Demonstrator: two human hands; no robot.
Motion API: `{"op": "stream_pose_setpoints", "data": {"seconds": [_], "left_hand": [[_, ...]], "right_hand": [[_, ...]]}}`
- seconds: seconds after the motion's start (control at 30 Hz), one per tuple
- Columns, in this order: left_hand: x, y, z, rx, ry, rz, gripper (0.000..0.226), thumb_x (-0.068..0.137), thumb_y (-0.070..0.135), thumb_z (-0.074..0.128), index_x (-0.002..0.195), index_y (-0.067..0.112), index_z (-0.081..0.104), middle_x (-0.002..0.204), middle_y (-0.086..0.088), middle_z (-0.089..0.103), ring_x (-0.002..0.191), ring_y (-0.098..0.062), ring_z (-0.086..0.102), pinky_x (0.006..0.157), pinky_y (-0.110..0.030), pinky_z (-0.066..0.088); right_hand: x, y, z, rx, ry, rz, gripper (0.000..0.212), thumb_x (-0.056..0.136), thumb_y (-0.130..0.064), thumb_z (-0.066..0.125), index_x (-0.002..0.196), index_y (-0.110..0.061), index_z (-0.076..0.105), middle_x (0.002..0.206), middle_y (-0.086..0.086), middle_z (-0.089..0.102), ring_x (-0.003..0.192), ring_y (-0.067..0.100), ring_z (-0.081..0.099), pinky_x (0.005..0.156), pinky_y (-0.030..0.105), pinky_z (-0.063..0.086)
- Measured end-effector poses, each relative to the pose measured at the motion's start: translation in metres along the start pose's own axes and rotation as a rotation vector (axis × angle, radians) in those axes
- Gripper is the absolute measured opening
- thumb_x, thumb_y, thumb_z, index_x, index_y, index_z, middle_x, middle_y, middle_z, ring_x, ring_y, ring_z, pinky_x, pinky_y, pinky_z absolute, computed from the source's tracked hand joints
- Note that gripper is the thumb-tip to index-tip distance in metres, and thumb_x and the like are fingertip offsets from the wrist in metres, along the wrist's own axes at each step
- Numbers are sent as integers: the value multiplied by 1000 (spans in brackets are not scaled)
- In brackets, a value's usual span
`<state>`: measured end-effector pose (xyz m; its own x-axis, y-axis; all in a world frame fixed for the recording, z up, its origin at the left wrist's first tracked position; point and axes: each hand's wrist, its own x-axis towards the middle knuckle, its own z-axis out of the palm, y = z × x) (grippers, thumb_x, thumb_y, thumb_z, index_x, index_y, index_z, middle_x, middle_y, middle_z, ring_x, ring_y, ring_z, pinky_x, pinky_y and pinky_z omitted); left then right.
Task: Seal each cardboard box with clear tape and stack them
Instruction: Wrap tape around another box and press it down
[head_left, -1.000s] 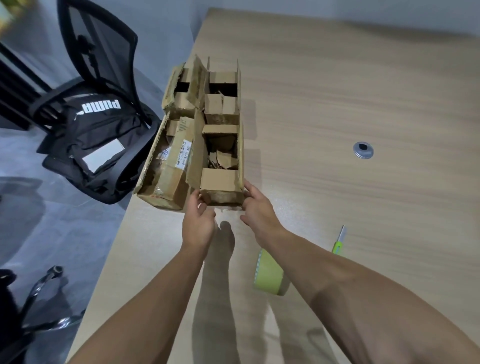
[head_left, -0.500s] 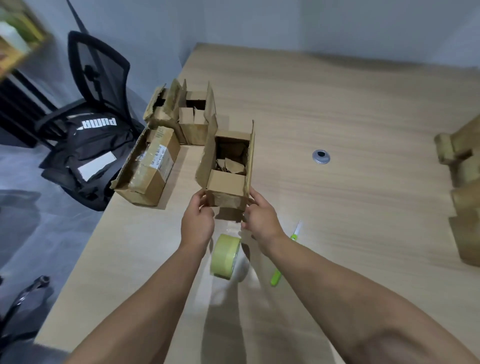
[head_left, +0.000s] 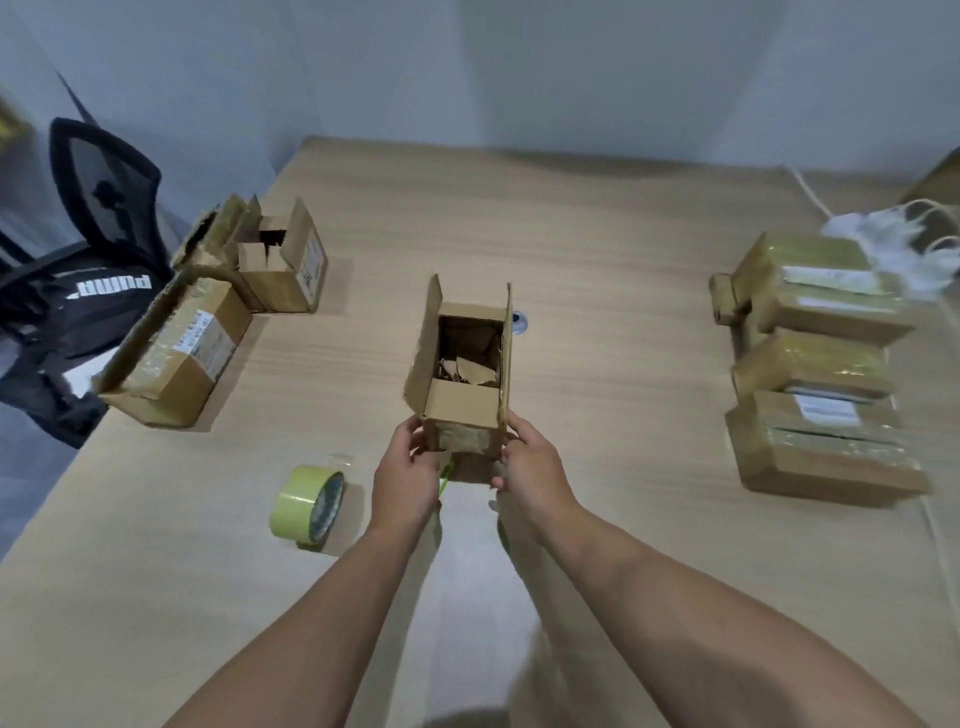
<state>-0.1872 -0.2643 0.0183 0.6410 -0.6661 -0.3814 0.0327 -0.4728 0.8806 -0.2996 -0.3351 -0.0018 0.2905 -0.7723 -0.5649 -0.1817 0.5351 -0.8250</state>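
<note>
Farthest left, a black mesh office chair (head_left: 104, 197) stands beside the table with a dark bag (head_left: 72, 317) on its seat. Along the left edge of the wooden table (head_left: 597, 234) sit unsealed cardboard boxes: a long labelled box (head_left: 176, 358) nearest, and smaller open boxes (head_left: 280, 265) just behind it. Closer to the person, a yellow-green tape roll (head_left: 306, 506) stands on its edge, near the left hand but apart from it. At the table's middle, the left hand (head_left: 408, 478) and right hand (head_left: 530, 467) each grip a near bottom corner of the open box (head_left: 462, 374), fingers curled round its sides. Its long flaps stand upright, and cardboard scraps lie inside. Whether its base touches the table cannot be told. A sliver of a green tool (head_left: 445, 475) shows between the hands. A metal grommet (head_left: 519, 323) peeks out beyond the box's right flap. Well apart on the right, sealed boxes (head_left: 821, 395) glossy with tape sit stacked, with white cords (head_left: 883, 234) behind them.
</note>
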Motion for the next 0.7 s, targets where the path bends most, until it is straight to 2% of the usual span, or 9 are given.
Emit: {"op": "stream_pose_setpoints", "data": {"seconds": [0.1, 0.13, 0.2, 0.27, 0.37, 0.43, 0.53, 0.6, 0.7], "left_hand": [[-19, -10, 26, 30, -41, -16, 45, 98, 4, 45, 132, 33, 54, 117, 10, 64, 83, -2, 58, 53, -12, 43], [-26, -13, 34, 50, -51, -18, 45, 98, 4, 44, 131, 34, 53, 116, 10, 64, 81, -1, 58, 51, -10, 42], [-35, -22, 45, 87, -67, -17, 45, 99, 3, 43, 128, 38, 51, 110, 14, 63, 73, 3, 55, 49, -7, 41], [-45, -33, 53, 105, -95, -21, 45, 99, 4, 43, 124, 41, 51, 108, 16, 64, 72, 3, 57, 56, -14, 46], [-52, -50, 59, 136, -137, -56, 47, 95, 3, 42, 125, 38, 54, 112, 11, 67, 84, -8, 64, 70, -31, 53], [-53, -57, 59, 160, -161, -90, 47, 93, 1, 43, 122, 36, 55, 108, 11, 66, 90, -12, 64, 72, -36, 55], [-53, -66, 57, 204, -192, -102, 35, 96, 7, 46, 118, 31, 57, 106, 6, 68, 91, -16, 63, 69, -34, 54], [-51, -71, 53, 223, -189, -104, 26, 98, 9, 47, 111, 28, 59, 104, 2, 68, 91, -19, 63, 68, -34, 53], [-32, -63, 47, 108, -134, -128, 25, 96, 9, 48, 93, 24, 68, 92, -3, 69, 83, -23, 60, 70, -35, 46]], "right_hand": [[-8, 16, -32, -24, 28, 36, 58, 95, -12, 31, 130, -50, 59, 88, -6, 60, 66, 18, 43, 66, 34, 41], [-11, 22, -42, -24, 42, 47, 58, 95, -12, 32, 129, -50, 60, 84, -6, 59, 65, 19, 41, 66, 35, 40], [-16, 33, -56, -13, 70, 56, 57, 96, -10, 32, 123, -50, 62, 88, -4, 64, 63, 21, 39, 65, 35, 40], [-23, 43, -68, 0, 86, 62, 58, 96, -7, 31, 124, -46, 62, 97, -1, 68, 62, 20, 39, 61, 31, 39], [-32, 55, -78, 11, 80, 41, 57, 98, -3, 30, 128, -40, 62, 107, 1, 72, 62, 18, 40, 53, 27, 38], [-36, 60, -83, -16, 79, 22, 54, 100, -3, 30, 129, -37, 60, 110, 1, 71, 66, 16, 45, 54, 24, 40], [-40, 71, -88, -69, 62, -5, 49, 102, -5, 32, 135, -36, 51, 118, 4, 66, 82, 11, 53, 67, 20, 46], [-42, 77, -89, -118, 57, -7, 45, 104, -8, 34, 135, -39, 46, 119, 3, 64, 96, 13, 55, 81, 24, 47], [-37, 84, -88, -142, 108, 20, 39, 103, -16, 40, 138, -31, 46, 125, 2, 60, 110, 15, 56, 95, 31, 48]]}}
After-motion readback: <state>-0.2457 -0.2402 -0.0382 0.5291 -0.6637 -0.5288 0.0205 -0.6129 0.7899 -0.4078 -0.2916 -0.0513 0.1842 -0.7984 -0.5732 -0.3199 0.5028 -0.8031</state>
